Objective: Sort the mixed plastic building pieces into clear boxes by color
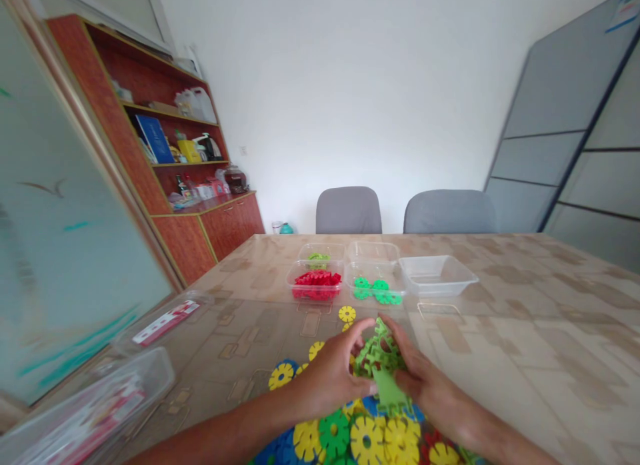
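Note:
Both my hands grip a cluster of light green interlocking discs (381, 362) above the table. My left hand (334, 372) curls round its left side and my right hand (425, 378) closes on its right side. Under them lies a heap of loose discs (367, 438) in yellow, green, blue and red. More yellow discs (347, 313) lie just beyond the hands. Further back stand clear tubs: one with red discs (317, 284), one with green discs (376, 290), one with light green discs (319, 256), and an empty tub (437, 274).
The table (525, 332) has a patterned beige cover. A clear lid (165, 318) and a clear box (85, 412) lie at the left edge. Two grey chairs (349, 210) stand behind the table. A wooden shelf unit (170, 158) fills the left wall.

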{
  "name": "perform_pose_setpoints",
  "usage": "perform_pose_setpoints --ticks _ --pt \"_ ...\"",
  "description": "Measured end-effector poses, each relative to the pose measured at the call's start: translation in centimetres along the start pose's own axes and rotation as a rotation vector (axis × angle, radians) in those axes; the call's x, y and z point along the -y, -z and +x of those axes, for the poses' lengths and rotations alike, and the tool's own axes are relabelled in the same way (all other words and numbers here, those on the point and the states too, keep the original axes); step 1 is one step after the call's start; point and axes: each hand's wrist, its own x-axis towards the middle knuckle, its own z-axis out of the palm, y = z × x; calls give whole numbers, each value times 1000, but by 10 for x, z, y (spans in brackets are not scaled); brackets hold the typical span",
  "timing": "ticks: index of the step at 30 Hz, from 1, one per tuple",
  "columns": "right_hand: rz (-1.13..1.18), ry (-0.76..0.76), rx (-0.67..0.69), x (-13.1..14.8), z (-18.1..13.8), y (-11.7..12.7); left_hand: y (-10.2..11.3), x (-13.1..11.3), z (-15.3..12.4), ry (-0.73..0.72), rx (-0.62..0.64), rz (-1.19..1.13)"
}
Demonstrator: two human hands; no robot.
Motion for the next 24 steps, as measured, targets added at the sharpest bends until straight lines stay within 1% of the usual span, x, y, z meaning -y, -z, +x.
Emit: perform_pose_setpoints --ticks 2,4,6,7,10,12,15,19,22,24 --pt "-16 21 17 1 0 0 -1 0 1 9 6 12" --pt "-48 68 21 3 0 1 -1 1 3 5 48 -38" --pt "-66 104 -5 4 2 2 -2 3 5 -11 88 -87" --pt "-69 110 -33 5 2 2 -2 4 6 -17 88 -89" --pt "-39 107 -108 3 6 3 -2 4 6 2 25 -9" --pt "4 115 -101 1 9 3 -2 4 6 32 0 59" --pt "39 129 -68 2 12 3 0 -1 6 23 4 100" --pt "49 139 -65 7 11 5 2 -9 5 -65 -28 85" --pt "48 150 -83 12 8 5 3 -8 5 -65 13 79" --pt "29 160 -93 14 7 6 3 -4 6 -63 9 80"
